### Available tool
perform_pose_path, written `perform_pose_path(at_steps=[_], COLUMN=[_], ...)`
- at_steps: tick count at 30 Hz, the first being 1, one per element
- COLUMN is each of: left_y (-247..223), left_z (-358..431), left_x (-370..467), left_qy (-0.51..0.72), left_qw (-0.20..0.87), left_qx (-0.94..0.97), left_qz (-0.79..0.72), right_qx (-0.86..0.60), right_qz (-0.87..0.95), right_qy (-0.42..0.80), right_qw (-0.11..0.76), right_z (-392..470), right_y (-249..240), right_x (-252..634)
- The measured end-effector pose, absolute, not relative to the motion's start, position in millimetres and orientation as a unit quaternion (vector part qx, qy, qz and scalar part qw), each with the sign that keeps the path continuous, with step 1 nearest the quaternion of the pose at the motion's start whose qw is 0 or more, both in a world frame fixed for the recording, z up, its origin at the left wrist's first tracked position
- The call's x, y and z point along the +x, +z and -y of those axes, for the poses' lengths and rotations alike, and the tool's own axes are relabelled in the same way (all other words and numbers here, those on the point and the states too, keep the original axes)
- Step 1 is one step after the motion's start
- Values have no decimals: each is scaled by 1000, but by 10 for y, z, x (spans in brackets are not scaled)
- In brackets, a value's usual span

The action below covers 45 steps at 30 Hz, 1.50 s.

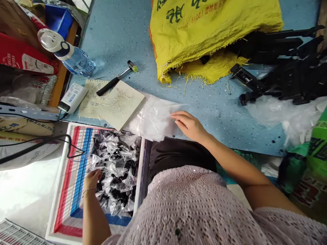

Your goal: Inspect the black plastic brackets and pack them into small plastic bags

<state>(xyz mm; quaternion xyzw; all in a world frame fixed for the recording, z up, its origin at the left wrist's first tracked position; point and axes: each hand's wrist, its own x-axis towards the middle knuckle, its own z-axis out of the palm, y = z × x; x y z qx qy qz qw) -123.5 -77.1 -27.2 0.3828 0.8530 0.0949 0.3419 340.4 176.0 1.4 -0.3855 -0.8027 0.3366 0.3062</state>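
Right-hand grip [189, 125], loosely curled, lies at the clear plastic bags [157, 119] on the counter [114, 41] beyond the far right corner of the crate [68, 230], whether pinching them I cannot tell, while my left-hand grip [92, 178], its closure likewise indiscernible, lies inside that crate beside the bagged black parts [114, 170].

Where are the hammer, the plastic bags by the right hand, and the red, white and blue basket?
Hammer [112, 83], head camera: black handle.
Plastic bags [157, 117], head camera: middle of the pile.
Basket [60, 180], head camera: white left rim.
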Motion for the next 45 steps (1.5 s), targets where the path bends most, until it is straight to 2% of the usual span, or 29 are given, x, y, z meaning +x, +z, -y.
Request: perform_pose_path(at_steps=[4, 7, 9, 11, 13, 17, 23, 29, 35, 42, 45], left_y=[-44, 200, 262, 248, 219, 257, 182, 122, 164, 173, 215], left_z=[164, -486, -931, -1281, -1474, -1420, -1028, -952, -1098, -1125, -1159], left_x=[-791, -174, 174, 381, 457, 369, -87, -479, -503, -813, -956], left_qy=[162, 272, 263, 204, 180, 224, 92, 107, 14, 26, 92], left_qw=[378, 230, 102, 47, 54, 119, 55, 43, 53, 71, 21], left_qx=[445, 608, 682, 721, 732, 735, 707, 732, 770, 797, 779], left_qz=[-795, -710, -675, -661, -654, -629, -699, -672, -636, -600, -621], right_qx=[-282, -214, -195, -188, -182, -152, -174, -193, -205, -209, -215], right_qz=[871, 900, 912, 920, 927, 941, 942, 951, 956, 957, 956], right_qy=[270, 278, 276, 270, 265, 249, 218, 195, 158, 155, 161], right_qw=[298, 257, 233, 213, 195, 170, 186, 140, 139, 132, 118], right_z=[-1966, -2108, -2160, -2186, -2201, -2220, -2229, -2220, -2199, -2185, -2190], right_y=[0, -132, -220, -273, -286, -259, -254, -234, -236, -221, -177], right_x=[3269, 3088, 2987, 2909, 2829, 2600, 2414, 2384, 2355, 2389, 2374])
